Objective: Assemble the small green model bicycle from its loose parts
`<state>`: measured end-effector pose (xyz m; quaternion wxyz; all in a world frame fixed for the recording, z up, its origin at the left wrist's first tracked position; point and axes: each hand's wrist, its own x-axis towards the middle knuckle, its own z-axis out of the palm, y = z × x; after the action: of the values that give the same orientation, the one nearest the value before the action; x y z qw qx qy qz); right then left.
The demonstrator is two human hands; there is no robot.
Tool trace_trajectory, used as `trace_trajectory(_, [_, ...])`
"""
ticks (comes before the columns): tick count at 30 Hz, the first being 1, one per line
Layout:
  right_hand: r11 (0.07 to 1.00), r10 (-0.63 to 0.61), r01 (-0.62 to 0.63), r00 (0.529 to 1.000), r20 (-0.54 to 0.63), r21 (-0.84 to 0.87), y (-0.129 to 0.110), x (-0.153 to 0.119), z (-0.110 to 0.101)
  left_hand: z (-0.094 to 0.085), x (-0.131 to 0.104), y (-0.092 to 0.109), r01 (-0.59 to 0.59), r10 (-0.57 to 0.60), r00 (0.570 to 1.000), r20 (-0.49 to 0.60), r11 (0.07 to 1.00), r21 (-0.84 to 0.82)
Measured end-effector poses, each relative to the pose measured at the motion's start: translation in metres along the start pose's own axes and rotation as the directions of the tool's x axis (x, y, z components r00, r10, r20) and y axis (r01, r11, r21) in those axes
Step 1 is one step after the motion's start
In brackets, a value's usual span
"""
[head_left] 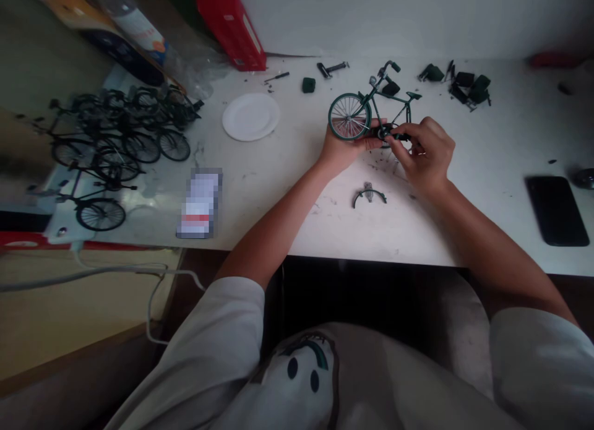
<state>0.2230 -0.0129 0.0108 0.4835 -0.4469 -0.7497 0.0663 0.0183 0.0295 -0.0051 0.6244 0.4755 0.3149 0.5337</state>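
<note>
A small dark green model bicycle point(350, 116) is held above the white table, its spoked front wheel to the left and its saddle to the right. My left hand point(341, 150) is closed round its lower frame from beneath, behind the front wheel. At the pedal area, the thumb and fingers of my right hand point(424, 150) pinch the bicycle; the exact part between the fingertips is too small to name. A curved green part with a silvery piece point(369, 195) lies on the table below my hands.
Several dark model bicycles point(125, 145) crowd the left side, near a white plate point(250, 116) and a lit phone point(199, 204). Small dark green parts point(468, 86) lie at the back. A black phone point(555, 210) is at the right, a red box point(236, 31) at the back left.
</note>
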Motion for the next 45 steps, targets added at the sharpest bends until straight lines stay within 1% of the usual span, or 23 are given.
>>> trace_trajectory(3, [1.0,0.002,-0.002,1.0,-0.007,-0.005,-0.001,-0.001,0.0,0.003,-0.003,0.003,0.017,-0.018,1.0,-0.011,0.999,-0.037])
trace_trajectory(7, [1.0,0.014,-0.014,1.0,-0.015,0.008,-0.002,-0.001,0.0,0.003,-0.004,0.003,0.002,-0.001,1.0,0.019,0.999,-0.052])
trace_trajectory(12, [0.998,0.064,-0.063,0.998,-0.018,0.02,0.001,-0.003,0.002,0.0,-0.003,0.001,0.003,-0.002,1.0,0.025,0.999,-0.052])
trace_trajectory(15, [0.996,0.08,-0.078,0.996,-0.037,0.037,0.003,-0.004,0.005,-0.003,-0.002,-0.002,0.014,-0.01,0.997,0.082,0.999,-0.052])
trace_trajectory(18, [0.997,0.072,-0.072,0.996,-0.06,0.003,0.003,-0.005,0.007,-0.005,0.0,-0.004,0.006,0.001,0.991,0.133,0.999,-0.049])
trace_trajectory(21, [0.997,0.072,-0.074,0.994,-0.085,-0.021,0.002,-0.004,0.008,-0.005,0.0,-0.004,0.015,-0.012,0.994,0.11,1.0,-0.018])
trace_trajectory(23, [0.998,0.066,-0.066,0.993,-0.097,0.0,0.002,-0.004,0.009,-0.004,-0.001,-0.002,0.024,-0.023,0.996,0.089,1.0,-0.008])
trace_trajectory(27, [0.997,0.07,-0.067,0.993,-0.093,0.032,0.005,-0.002,0.009,-0.001,-0.003,0.002,0.031,-0.029,0.995,0.095,0.999,-0.015])
trace_trajectory(31, [0.996,0.084,-0.081,0.993,-0.086,0.037,0.007,-0.002,0.009,-0.001,-0.002,0.001,0.057,-0.055,0.994,0.093,0.998,-0.013])
trace_trajectory(35, [0.995,0.088,-0.082,0.991,-0.097,0.06,0.007,-0.003,0.011,-0.004,0.0,-0.004,0.028,-0.028,0.995,0.093,1.0,0.005])
trace_trajectory(38, [0.992,0.098,-0.089,0.989,-0.109,0.086,0.007,-0.004,0.013,-0.006,0.001,-0.006,0.009,-0.011,0.993,0.118,1.0,0.022])
trace_trajectory(42, [0.982,0.118,-0.097,0.985,-0.126,0.162,0.007,-0.004,0.015,-0.007,0.001,-0.007,-0.021,0.023,0.991,0.13,1.0,-0.017])
trace_trajectory(45, [0.976,0.131,-0.106,0.983,-0.126,0.19,0.004,-0.005,0.016,-0.004,-0.001,-0.003,0.008,-0.005,0.994,0.11,1.0,-0.025])
